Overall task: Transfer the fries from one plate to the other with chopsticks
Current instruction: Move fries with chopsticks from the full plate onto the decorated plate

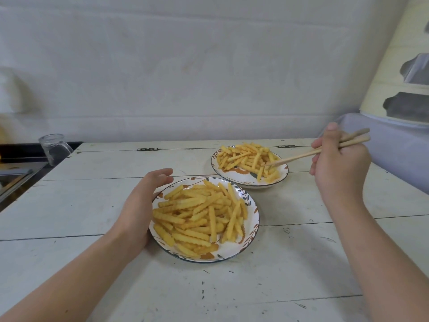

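Two patterned white plates of crinkle-cut fries stand on the white wooden table. The near plate (251, 231) is heaped with fries (199, 214). My left hand (141, 205) rests against its left rim with the fingers relaxed and curved along the edge. The far plate (282, 176) holds a smaller heap of fries (246, 159). My right hand (339, 163) grips a pair of wooden chopsticks (308, 153), whose tips reach into the fries at the right side of the far plate. Whether the tips pinch a fry I cannot tell.
A clear glass jar (54, 148) stands at the table's far left corner, beside a dark counter (21, 168). A pale wall runs behind the table. A lilac-covered surface (394, 147) lies at the right, past my right hand.
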A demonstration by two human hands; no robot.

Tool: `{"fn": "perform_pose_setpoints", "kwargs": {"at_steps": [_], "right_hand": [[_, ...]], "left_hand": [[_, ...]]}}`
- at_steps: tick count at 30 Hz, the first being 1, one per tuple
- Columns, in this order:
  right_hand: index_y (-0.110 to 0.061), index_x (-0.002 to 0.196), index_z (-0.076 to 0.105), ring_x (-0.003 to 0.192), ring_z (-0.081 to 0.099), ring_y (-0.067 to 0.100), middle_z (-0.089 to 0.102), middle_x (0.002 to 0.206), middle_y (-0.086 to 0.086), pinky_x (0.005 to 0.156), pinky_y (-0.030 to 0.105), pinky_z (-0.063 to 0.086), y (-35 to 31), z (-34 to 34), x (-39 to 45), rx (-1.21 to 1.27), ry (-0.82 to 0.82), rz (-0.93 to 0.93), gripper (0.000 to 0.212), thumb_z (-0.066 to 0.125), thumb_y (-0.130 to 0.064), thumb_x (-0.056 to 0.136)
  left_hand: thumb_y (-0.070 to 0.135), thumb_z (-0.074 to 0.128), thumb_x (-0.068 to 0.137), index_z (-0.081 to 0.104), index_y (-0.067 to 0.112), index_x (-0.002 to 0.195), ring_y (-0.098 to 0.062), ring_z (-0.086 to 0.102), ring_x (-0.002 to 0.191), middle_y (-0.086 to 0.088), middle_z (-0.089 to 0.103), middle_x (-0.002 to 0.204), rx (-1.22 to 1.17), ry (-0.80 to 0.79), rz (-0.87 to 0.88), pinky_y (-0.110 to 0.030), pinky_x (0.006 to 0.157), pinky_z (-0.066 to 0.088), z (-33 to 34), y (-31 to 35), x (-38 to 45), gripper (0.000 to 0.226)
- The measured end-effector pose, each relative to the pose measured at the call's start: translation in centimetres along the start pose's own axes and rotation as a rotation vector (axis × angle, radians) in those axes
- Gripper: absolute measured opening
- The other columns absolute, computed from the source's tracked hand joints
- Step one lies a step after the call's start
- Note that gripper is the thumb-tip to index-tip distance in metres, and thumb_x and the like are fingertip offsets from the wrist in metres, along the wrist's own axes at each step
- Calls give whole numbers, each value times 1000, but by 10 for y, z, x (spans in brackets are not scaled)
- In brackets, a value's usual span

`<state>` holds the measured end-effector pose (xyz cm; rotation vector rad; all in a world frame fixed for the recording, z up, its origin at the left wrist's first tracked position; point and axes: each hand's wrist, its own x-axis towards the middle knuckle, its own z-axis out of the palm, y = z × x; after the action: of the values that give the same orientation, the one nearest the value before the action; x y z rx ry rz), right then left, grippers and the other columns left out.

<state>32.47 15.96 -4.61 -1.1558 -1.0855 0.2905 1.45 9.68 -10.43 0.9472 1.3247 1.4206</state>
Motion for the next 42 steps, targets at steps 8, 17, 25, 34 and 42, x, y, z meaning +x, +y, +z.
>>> {"fn": "perform_pose_setpoints", "kwargs": {"at_steps": [8,17,25,34,42], "right_hand": [[-29,62,58,48,55,33,51,44,-5,56,52,51,-3,6,-9,8,15,-130,49,42,-55,100],[-23,64,59,53,60,28,55,53,-1,65,51,55,5,14,-11,-56,-24,-54,53,37,-52,103],[-10,61,48,33,24,15,34,43,0,40,21,17,-14,3,-1,454,-102,297,59,42,-49,105],[-12,61,55,36,30,16,40,50,1,42,25,21,-15,0,2,522,-113,366,53,49,-43,104],[-14,74,66,43,48,18,51,56,6,44,23,40,5,14,-9,204,-213,78,45,49,-40,105]], "left_hand": [[40,59,96,80,43,108,-24,59,133,10,71,131,-11,5,-13,-59,114,47,2,3,-2,25],[37,58,98,81,40,108,-24,60,132,10,72,129,-18,30,-32,-58,112,49,4,6,-4,25],[27,55,103,76,25,118,-15,65,125,0,71,130,-94,66,-27,-44,100,53,6,7,-1,27],[28,57,99,76,25,119,-15,66,124,0,72,129,-93,60,-24,-45,103,53,6,7,-3,28],[40,61,75,79,31,112,-13,67,124,4,73,127,-43,62,-2,-47,106,52,4,9,-6,42]]}}
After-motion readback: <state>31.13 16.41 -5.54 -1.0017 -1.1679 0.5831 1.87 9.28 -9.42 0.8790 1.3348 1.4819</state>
